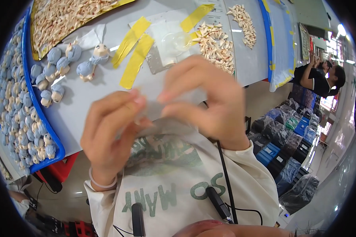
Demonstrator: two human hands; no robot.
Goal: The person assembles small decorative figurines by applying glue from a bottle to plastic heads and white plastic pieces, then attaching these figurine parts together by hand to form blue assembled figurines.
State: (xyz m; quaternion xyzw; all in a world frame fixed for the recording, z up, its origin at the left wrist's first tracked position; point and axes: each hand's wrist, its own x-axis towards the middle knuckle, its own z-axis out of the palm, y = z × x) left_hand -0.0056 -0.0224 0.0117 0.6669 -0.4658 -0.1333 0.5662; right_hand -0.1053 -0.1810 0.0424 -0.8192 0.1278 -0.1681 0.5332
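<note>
Two bare hands work above the near edge of a smooth white table, apart from each other with a narrow gap between their fingertips. Motion blur affects both. The left hand curls its thumb and fingers about a small pale item; its outline is unreadable, and firm closure on it cannot be confirmed. The right hand arches with thumb and forefinger directed at the left; whether it grips anything cannot be told. It hides part of the table behind it.

The left rim of the view crops the blue tray, a rigid unit filled with rounded doll heads. Loose doll heads of the same type, matt, with blue moulded hair, stand beside it. The upper edge cuts off a large heap of slender, tapered, cream-coloured pieces. Near the right hand lies a smaller pile of pointed pieces with dark tips, beside glossy yellow tape strips and a clear, rounded plastic container
</note>
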